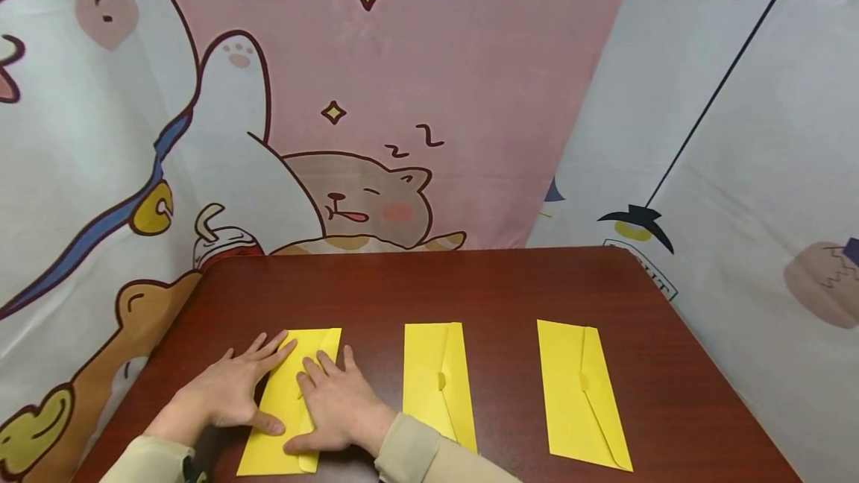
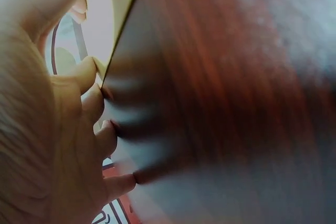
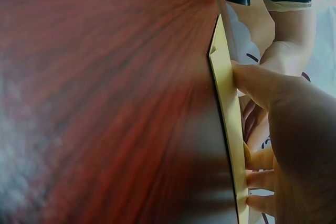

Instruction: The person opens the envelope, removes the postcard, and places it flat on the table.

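Note:
A yellow envelope point(image 1: 275, 457) lies at the left of the table, under both hands. My left hand point(image 1: 235, 387) has its fingers spread along the envelope's left side, with the thumb resting on its face. On the flap side, my right hand point(image 1: 338, 401) presses with outstretched fingers and covers part of the flap. The right wrist view shows the right thumb and fingertips touching the thin envelope point(image 3: 227, 93). In the left wrist view, the left fingertips point(image 2: 123, 182) touch the table beside the envelope's edge.
Two more yellow envelopes lie to the right, flaps folded over: a middle envelope point(image 1: 423, 364), partly behind the right sleeve point(image 1: 436, 453), and a right envelope point(image 1: 570, 393). Beneath them is a reddish-brown table point(image 1: 496, 289). A cartoon-printed curtain point(image 1: 470, 95) hangs behind it.

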`<state>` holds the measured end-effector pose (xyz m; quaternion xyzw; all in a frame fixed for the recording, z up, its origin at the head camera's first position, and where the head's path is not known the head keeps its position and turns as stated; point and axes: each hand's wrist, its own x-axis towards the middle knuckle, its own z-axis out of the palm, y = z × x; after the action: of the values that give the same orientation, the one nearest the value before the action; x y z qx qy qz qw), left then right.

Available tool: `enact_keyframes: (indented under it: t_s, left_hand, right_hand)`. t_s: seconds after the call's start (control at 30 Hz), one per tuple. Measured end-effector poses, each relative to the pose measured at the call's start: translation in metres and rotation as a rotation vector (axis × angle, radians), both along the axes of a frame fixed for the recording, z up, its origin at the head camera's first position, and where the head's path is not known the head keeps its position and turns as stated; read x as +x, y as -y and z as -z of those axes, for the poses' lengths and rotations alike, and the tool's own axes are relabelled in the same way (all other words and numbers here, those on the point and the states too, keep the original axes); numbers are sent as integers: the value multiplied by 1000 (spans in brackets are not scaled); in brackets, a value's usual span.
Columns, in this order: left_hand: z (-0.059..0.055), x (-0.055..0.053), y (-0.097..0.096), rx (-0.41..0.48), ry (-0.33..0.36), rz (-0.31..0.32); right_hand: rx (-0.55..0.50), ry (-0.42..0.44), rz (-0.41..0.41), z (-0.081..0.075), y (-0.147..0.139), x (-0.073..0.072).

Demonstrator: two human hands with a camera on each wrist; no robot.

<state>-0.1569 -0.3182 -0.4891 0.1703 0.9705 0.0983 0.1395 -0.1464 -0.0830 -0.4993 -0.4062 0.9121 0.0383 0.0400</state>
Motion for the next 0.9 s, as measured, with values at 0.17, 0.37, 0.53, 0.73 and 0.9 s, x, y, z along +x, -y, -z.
enact_keyframes:
  t_s: [0.17,0.37,0.53,0.73,0.9]
  left_hand:
    - [0,-1,0,-5,11,-4]
    - [0,-1,-1,-6,22,-8]
    - [-1,-1,-2,0,35,-8]
    - [-1,-2,-2,-5,43,-12]
    - [-1,-2,-1,-9,51,-18]
  right_hand:
    - [1,-5,7,0,-2,0]
    - [1,1,9,-2,-5,0]
    - [0,14,11,-5,-7,0]
    - [-25,18,9,-6,-11,-1]
    - [-47,30,17,-8,-15,0]
